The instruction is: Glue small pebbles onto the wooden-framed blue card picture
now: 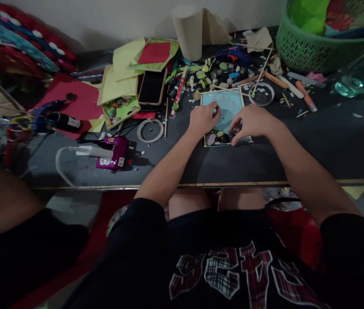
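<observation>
Framed panel lies on table, pebbles inside its near edge, tape roll just right, phone left, loose stones behind, basket back right.

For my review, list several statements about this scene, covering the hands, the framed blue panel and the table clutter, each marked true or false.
1. The left hand is at the blue panel. True.
2. The right hand grips the purple tool. False: the purple tool lies on the table.
3. Stones lie along the panel's near edge. True.
4. The green basket stands at the far left. False: the green basket stands at the right.
</observation>
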Demonstrator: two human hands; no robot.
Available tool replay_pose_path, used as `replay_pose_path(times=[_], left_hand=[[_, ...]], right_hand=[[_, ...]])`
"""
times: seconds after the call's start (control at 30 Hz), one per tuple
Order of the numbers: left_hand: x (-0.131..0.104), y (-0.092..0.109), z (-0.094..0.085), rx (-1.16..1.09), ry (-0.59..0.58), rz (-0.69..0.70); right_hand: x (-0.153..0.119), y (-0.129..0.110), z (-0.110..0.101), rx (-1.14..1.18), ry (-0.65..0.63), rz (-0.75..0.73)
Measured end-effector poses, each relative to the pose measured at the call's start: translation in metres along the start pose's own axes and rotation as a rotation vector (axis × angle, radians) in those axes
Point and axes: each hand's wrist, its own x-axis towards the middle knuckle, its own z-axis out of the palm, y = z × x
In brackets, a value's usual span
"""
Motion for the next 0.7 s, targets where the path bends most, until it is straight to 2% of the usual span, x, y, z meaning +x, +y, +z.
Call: replay_pose_path(times=[0.07,0.13,0.23,0.33,0.4,0.5,0.6,0.7], left_hand=[[0.001,-0.002,0.001,-0.012,0.011,-0.01],[0.001,-0.003,0.002,-0.02,0.019,-0.033],[0.001,-0.004,0.002,-0.007,0.024,-0.086],[0.0,-0.007,-0.001,-0.03,0.01,-0.121],[-0.001,-0.008,-0.003,-0.077,-0.01,-0.134],[-0.003,-0.008,-0.005,-0.119,-0.024,-0.168],[-0.007,-0.008,-0.004,-0.129,0.017,-0.156],[-0.01,-0.016,-0.004,-0.119,0.128,-0.136]], right_hand=[[0.002,0.008,0.002,0.093,0.092,-0.058],[0.005,0.018,0.005,0.159,0.256,-0.048],[0.01,0.031,0.009,0.083,0.539,0.086],[0.015,0.04,0.012,-0.052,0.732,0.246],[0.018,0.044,0.012,-0.104,0.766,0.356],[0.019,0.047,0.008,-0.171,0.687,0.462],[0.018,0.051,0.006,-0.222,0.632,0.461],[0.015,0.052,0.007,-0.256,0.66,0.433]])
